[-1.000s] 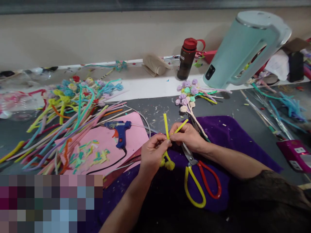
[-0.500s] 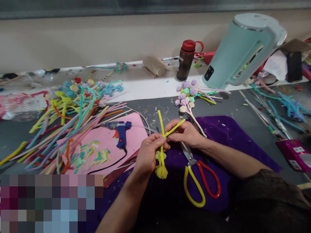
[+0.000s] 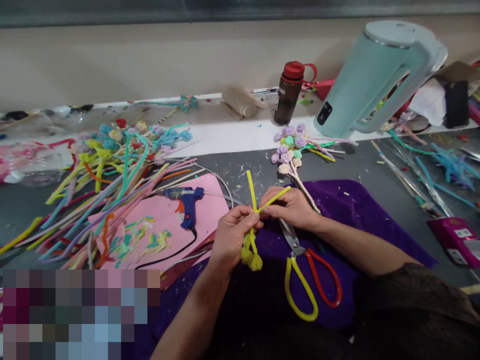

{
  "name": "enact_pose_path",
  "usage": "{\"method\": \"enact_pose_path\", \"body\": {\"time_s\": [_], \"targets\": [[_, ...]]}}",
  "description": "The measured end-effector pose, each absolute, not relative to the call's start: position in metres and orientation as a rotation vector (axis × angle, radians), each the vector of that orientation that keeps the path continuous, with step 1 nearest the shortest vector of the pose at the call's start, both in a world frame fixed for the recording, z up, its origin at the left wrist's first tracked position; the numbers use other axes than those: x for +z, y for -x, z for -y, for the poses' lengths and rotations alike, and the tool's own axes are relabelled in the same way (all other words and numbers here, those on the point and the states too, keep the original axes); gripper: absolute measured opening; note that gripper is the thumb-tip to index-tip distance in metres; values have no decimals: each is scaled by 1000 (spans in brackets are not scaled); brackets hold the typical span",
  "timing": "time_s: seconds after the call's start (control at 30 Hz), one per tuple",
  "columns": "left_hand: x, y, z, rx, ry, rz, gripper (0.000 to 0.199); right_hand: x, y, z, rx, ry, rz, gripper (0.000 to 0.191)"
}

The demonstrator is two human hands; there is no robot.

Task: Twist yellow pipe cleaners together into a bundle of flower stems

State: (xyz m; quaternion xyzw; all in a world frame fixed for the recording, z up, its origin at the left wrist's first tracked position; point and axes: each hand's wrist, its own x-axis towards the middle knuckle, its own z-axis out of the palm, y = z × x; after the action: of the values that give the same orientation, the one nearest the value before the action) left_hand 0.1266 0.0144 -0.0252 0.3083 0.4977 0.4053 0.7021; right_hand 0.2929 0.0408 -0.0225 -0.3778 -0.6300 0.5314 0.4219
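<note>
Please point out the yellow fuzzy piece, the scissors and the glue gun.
Yellow fuzzy piece (image 3: pixel 254 201), head view: its upright strip.
Scissors (image 3: pixel 296 248), head view: pivot.
Glue gun (image 3: pixel 190 196), head view: blue body.

Below the left hand (image 3: pixel 233 229), the buds (image 3: pixel 255 262) of the yellow chenille-stem piece (image 3: pixel 250 186) have shifted from one above the other to nearly side by side, and a slim silvery object (image 3: pixel 469 154) has appeared toward the tabletop's (image 3: pixel 356 164) right end.

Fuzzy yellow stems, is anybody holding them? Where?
Left fingers pinch the thin fuzzy yellow stems where they meet; right fingers hold the right-leaning one near there.
</note>
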Motion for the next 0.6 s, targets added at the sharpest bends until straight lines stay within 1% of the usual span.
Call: {"method": "enact_pose_path", "body": {"time_s": [0.17,0.27,0.37,0.5,0.6], "targets": [[-28,-124,-10,954,-1246,-1311,9,-22,-288,-39,1603,1151,1349,13],[-25,-124,-9,1011,-1485,-1416,4,-23,-285,-40,1793,1155,1174,13],[-25,-125,-10,994,-1447,-1424,3,-24,-284,-42,1869,1126,1067,14],[-29,-125,-12,901,-1183,-1284,10,-23,-284,-41,1798,1130,1105,15],[-32,-125,-12,894,-1101,-1204,11,-22,-284,-40,1784,1090,1159,18]]}}
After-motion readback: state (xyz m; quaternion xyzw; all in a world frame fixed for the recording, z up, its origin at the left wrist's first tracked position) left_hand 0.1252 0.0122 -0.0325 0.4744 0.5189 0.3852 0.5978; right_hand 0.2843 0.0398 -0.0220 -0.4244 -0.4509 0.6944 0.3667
